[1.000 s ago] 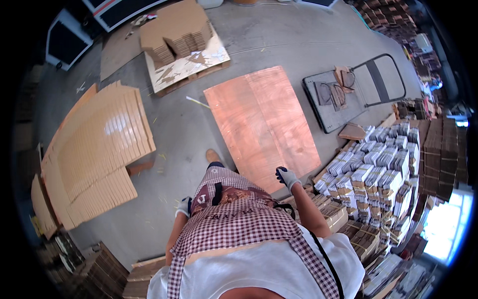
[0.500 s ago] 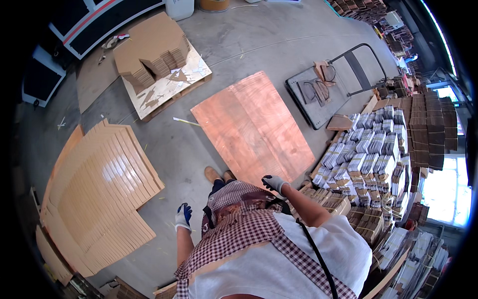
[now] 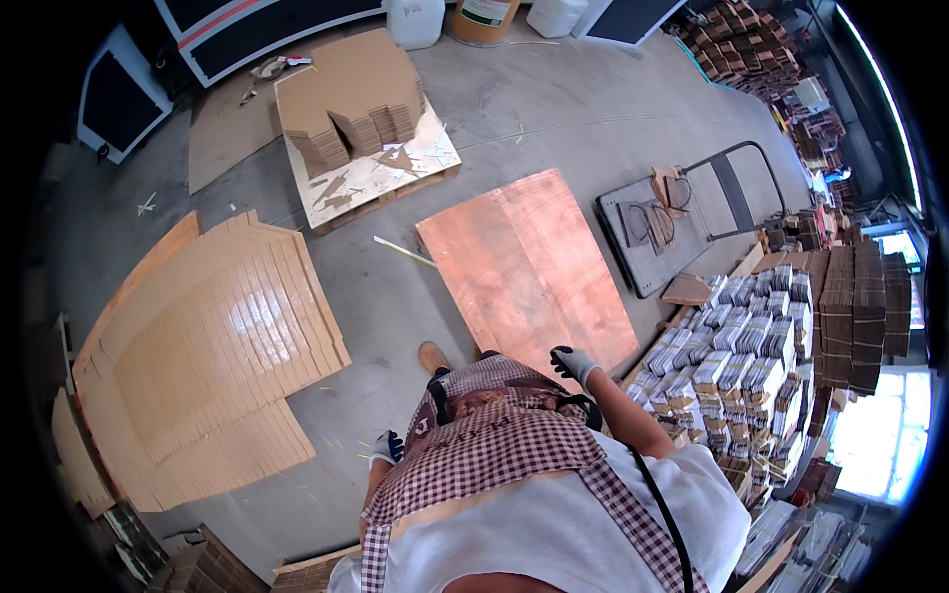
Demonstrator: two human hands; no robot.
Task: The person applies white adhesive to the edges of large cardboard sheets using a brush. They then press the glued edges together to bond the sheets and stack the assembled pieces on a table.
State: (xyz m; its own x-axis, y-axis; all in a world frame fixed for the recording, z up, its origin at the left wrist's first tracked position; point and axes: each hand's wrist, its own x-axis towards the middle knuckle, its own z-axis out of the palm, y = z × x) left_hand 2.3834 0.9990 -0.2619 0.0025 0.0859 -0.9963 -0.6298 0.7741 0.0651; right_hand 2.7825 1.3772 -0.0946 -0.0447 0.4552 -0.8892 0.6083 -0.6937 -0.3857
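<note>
My left hand (image 3: 387, 449), in a white and dark blue glove, hangs beside my checked apron (image 3: 494, 435). Its fingers are loosely bent and apart, and part of it is tucked against the apron. In a matching glove, my right hand (image 3: 573, 365) is held out over the near edge of a reddish plywood sheet (image 3: 534, 267) on the floor. Those fingers curl loosely, with gaps between them. Neither hand shows anything in its grip. A tan shoe (image 3: 432, 357) of mine stands on the floor left of the sheet.
Left lies a large stack of cut cardboard sheets (image 3: 217, 336). Ahead, more cardboard (image 3: 346, 79) rests on a pallet (image 3: 336, 198) with scraps. A flat platform trolley (image 3: 643, 267) stands right of the plywood. Bundled white and brown cardboard (image 3: 736, 336) is piled at right.
The view has turned, so the surroundings sit farther right and lower. My left hand has come in closer to the apron. One shoe shows clearly now, where two did before.
</note>
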